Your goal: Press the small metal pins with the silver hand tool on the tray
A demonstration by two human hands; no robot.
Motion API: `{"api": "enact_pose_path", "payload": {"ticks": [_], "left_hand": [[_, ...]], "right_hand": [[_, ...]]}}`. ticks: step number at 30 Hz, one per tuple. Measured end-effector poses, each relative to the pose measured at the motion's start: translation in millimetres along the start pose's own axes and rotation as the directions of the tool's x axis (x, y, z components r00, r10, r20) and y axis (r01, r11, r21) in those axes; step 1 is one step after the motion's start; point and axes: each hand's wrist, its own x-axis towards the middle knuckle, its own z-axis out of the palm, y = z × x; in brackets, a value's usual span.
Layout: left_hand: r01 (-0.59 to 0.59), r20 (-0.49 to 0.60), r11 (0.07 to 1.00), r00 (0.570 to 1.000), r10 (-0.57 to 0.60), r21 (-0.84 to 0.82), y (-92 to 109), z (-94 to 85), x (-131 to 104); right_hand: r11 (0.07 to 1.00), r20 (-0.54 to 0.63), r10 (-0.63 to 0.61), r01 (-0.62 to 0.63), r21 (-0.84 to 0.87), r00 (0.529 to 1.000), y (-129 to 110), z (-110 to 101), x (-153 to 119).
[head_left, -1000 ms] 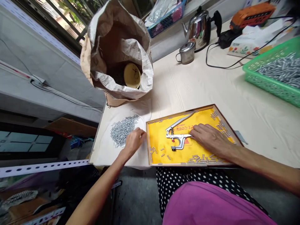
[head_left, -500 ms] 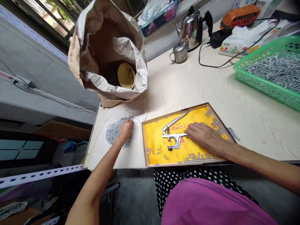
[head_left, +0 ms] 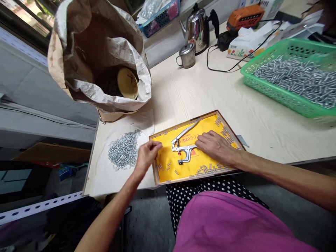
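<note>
"Pliers [head_left: 183, 149]: how might they handle?"

"Left hand [head_left: 147, 154] pinched over the tray [head_left: 186, 170], whether empty I can't tell; pliers lying inside, probably stiff, fairly weighty; right hand [head_left: 214, 147] gripping their lower handle [head_left: 193, 147], likely the best hold."

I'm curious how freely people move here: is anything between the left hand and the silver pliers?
Nothing visible stands in the way: only yellow lining shows between the left hand and the silver pliers. A few loose metal pieces lie lower in the view, off the direct line. The right hand holds the pliers' far end.
</note>
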Motion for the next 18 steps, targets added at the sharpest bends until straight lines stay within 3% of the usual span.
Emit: {"api": "enact_pose_path", "payload": {"ticks": [3, 6, 18], "left_hand": [[0.131, 0.112, 0.967, 0.988, -0.108, -0.219, 12.0, 36.1, -29.9], [0.191, 0.147, 0.942, 0.977, -0.155, -0.275, 10.7, 56.7, -40.4], [0.159, 0.121, 0.980, 0.982, -0.145, -0.120, -2.8, 69.8, -38.6]], "right_hand": [[0.998, -0.004, -0.038, 0.037, -0.053, 0.999, -1.2, -4.0, 0.6], [0.997, 0.012, -0.044, 0.045, -0.068, 0.999, -2.1, -6.4, 0.6], [0.999, 0.048, -0.023, 0.024, -0.027, 0.999, -1.7, -6.0, 2.0]]}}
